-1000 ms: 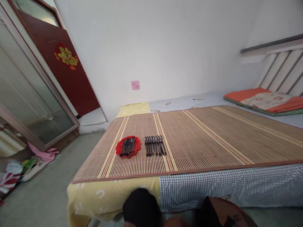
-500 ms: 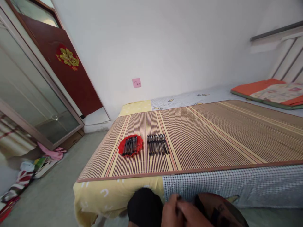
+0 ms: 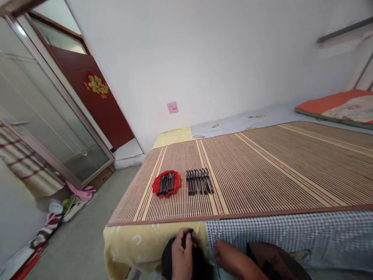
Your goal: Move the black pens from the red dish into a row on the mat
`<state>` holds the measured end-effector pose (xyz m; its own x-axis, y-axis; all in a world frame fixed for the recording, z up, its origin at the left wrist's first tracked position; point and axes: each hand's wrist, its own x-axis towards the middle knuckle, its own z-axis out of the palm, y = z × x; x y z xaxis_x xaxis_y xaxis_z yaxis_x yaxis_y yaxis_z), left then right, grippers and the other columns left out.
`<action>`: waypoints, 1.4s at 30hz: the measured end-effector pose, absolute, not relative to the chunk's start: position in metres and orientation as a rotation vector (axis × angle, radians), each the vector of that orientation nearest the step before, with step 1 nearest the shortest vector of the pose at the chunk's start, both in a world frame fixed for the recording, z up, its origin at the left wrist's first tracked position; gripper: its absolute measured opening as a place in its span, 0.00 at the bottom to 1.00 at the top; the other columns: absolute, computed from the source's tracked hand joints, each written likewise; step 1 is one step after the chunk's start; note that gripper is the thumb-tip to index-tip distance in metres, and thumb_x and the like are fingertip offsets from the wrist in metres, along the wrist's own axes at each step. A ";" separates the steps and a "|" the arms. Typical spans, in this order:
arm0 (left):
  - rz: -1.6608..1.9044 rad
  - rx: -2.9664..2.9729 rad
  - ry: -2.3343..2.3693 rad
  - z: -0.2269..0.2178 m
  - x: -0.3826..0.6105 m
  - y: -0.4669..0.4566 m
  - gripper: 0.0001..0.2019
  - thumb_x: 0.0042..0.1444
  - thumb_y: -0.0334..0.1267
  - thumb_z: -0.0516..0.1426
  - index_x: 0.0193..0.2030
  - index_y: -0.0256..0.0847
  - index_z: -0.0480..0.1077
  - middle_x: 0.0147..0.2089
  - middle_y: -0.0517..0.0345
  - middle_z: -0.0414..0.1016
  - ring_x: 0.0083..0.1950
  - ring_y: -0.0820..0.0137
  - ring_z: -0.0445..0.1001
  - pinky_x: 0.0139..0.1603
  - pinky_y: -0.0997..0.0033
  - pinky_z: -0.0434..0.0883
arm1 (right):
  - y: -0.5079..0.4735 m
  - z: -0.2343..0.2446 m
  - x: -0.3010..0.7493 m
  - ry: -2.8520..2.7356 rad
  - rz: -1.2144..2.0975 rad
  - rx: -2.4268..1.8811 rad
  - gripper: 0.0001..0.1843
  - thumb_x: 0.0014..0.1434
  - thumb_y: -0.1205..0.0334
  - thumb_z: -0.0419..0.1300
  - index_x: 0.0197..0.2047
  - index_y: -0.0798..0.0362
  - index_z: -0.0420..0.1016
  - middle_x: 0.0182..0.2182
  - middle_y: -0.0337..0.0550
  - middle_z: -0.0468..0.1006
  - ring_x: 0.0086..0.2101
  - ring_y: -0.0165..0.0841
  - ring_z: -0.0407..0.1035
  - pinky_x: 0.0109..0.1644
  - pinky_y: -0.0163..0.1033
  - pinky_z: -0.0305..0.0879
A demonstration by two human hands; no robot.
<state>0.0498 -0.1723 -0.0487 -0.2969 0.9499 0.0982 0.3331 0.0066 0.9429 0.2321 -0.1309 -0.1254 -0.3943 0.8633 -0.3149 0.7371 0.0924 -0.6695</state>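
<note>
My left hand [image 3: 183, 251] is raised over my dark-clothed knee at the bed's front edge. Its thumb and fingers close together around a small dark thing [image 3: 190, 231] that I cannot make out. To its right, my right hand [image 3: 229, 256] is curled with the back of it toward me, so whatever its fingers hold is hidden. Beyond both hands, a row of black pens [image 3: 199, 182] lies side by side on the striped mat [image 3: 262, 167]. Left of that row, more black pens [image 3: 166, 183] rest in a red scalloped dish [image 3: 178, 182].
The mat covers a bed with a yellow and checked sheet [image 3: 145, 241]. An orange-edged folded bedding piece [image 3: 326, 103] lies at the back right. A white wall [image 3: 227, 58] stands behind. A glass-paned door [image 3: 55, 105] and things on the floor [image 3: 52, 217] are at the left.
My hands were together in front of my lap and are now apart. The left hand has moved left and up. The view has shifted slightly left; pens and dish lie as before.
</note>
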 end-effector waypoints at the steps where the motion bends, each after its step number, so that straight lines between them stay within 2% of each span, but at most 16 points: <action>1: 1.356 1.301 1.703 -0.045 0.040 -0.167 0.21 0.56 0.55 0.55 0.41 0.38 0.75 0.29 0.52 0.76 0.29 0.64 0.74 0.32 0.67 0.72 | -0.131 -0.124 0.232 -2.204 1.185 -1.616 0.08 0.50 0.67 0.59 0.36 0.53 0.75 0.36 0.49 0.79 0.39 0.43 0.72 0.40 0.41 0.61; 5: 1.482 1.326 1.889 -0.021 -0.006 -0.132 0.22 0.54 0.55 0.53 0.42 0.37 0.73 0.32 0.50 0.78 0.32 0.62 0.76 0.34 0.66 0.73 | -0.127 -0.110 0.233 -2.237 1.105 -1.618 0.11 0.52 0.64 0.59 0.40 0.55 0.75 0.40 0.51 0.79 0.42 0.42 0.72 0.42 0.40 0.61; 7: 1.380 1.508 2.156 -0.005 -0.029 -0.108 0.20 0.56 0.51 0.48 0.42 0.38 0.72 0.35 0.49 0.78 0.36 0.62 0.77 0.37 0.66 0.73 | -0.127 -0.104 0.235 -2.230 1.119 -1.629 0.11 0.52 0.64 0.60 0.41 0.54 0.76 0.41 0.50 0.79 0.43 0.42 0.73 0.43 0.39 0.61; 9: 1.326 1.559 2.294 0.012 -0.049 -0.082 0.16 0.56 0.45 0.49 0.43 0.38 0.71 0.40 0.48 0.78 0.42 0.61 0.77 0.44 0.65 0.72 | -0.127 -0.099 0.236 -2.243 1.143 -1.613 0.12 0.52 0.63 0.60 0.41 0.53 0.76 0.41 0.50 0.80 0.43 0.43 0.73 0.43 0.40 0.61; 12: 1.152 1.602 2.453 0.029 -0.068 -0.044 0.12 0.56 0.42 0.52 0.39 0.39 0.73 0.40 0.47 0.79 0.42 0.59 0.77 0.45 0.64 0.70 | -0.128 -0.096 0.237 -2.255 1.164 -1.569 0.11 0.50 0.64 0.61 0.39 0.54 0.77 0.41 0.52 0.80 0.42 0.45 0.73 0.42 0.41 0.61; 17: 0.734 1.657 2.584 0.030 -0.078 -0.001 0.08 0.52 0.40 0.59 0.34 0.38 0.75 0.36 0.46 0.80 0.40 0.56 0.78 0.39 0.65 0.69 | -0.126 -0.102 0.239 -2.193 1.147 -1.564 0.09 0.50 0.63 0.62 0.37 0.53 0.77 0.38 0.48 0.80 0.39 0.42 0.73 0.39 0.39 0.60; 22: 0.527 1.723 2.655 0.023 -0.080 0.015 0.10 0.51 0.38 0.60 0.38 0.36 0.75 0.45 0.38 0.79 0.48 0.50 0.76 0.44 0.61 0.68 | -0.123 -0.113 0.242 -2.180 1.124 -1.552 0.09 0.49 0.63 0.63 0.36 0.53 0.77 0.37 0.48 0.79 0.39 0.41 0.72 0.39 0.38 0.60; 25: 0.483 1.687 2.663 0.023 -0.082 0.019 0.11 0.53 0.40 0.59 0.40 0.35 0.75 0.44 0.37 0.79 0.49 0.50 0.77 0.43 0.61 0.68 | -0.122 -0.114 0.243 -2.210 1.119 -1.546 0.09 0.50 0.63 0.63 0.37 0.54 0.77 0.38 0.50 0.80 0.40 0.44 0.73 0.40 0.40 0.61; 28: 0.488 1.620 2.626 0.024 -0.085 0.021 0.11 0.57 0.42 0.58 0.39 0.35 0.74 0.42 0.40 0.80 0.46 0.54 0.78 0.42 0.62 0.69 | -0.122 -0.111 0.241 -2.207 1.131 -1.568 0.10 0.50 0.62 0.63 0.37 0.53 0.77 0.39 0.50 0.80 0.41 0.45 0.73 0.40 0.41 0.61; 34: 0.636 1.388 2.528 0.027 -0.094 0.020 0.11 0.61 0.44 0.59 0.40 0.36 0.73 0.39 0.56 0.77 0.40 0.68 0.76 0.44 0.62 0.74 | -0.123 -0.107 0.234 -2.253 1.097 -1.577 0.10 0.49 0.63 0.61 0.36 0.53 0.78 0.39 0.50 0.80 0.41 0.44 0.74 0.39 0.40 0.60; 38: 0.867 1.189 2.470 0.030 -0.096 0.016 0.12 0.62 0.44 0.59 0.42 0.35 0.72 0.39 0.56 0.77 0.38 0.69 0.76 0.41 0.64 0.75 | -0.123 -0.108 0.231 -2.248 1.103 -1.572 0.10 0.49 0.64 0.61 0.37 0.53 0.78 0.38 0.49 0.80 0.40 0.44 0.74 0.38 0.39 0.60; 42: 1.157 1.146 2.309 0.033 -0.086 -0.008 0.12 0.59 0.40 0.59 0.44 0.33 0.74 0.38 0.53 0.79 0.39 0.68 0.78 0.40 0.68 0.74 | -0.123 -0.111 0.229 -2.166 1.131 -1.588 0.07 0.46 0.65 0.63 0.32 0.52 0.76 0.34 0.45 0.79 0.37 0.42 0.73 0.37 0.38 0.59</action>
<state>-0.0856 -0.0081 0.0329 -0.6297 0.7737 0.0697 0.5191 0.3524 0.7787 0.2294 -0.1226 -0.1109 -0.3880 0.8871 -0.2499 0.7120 0.1163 -0.6925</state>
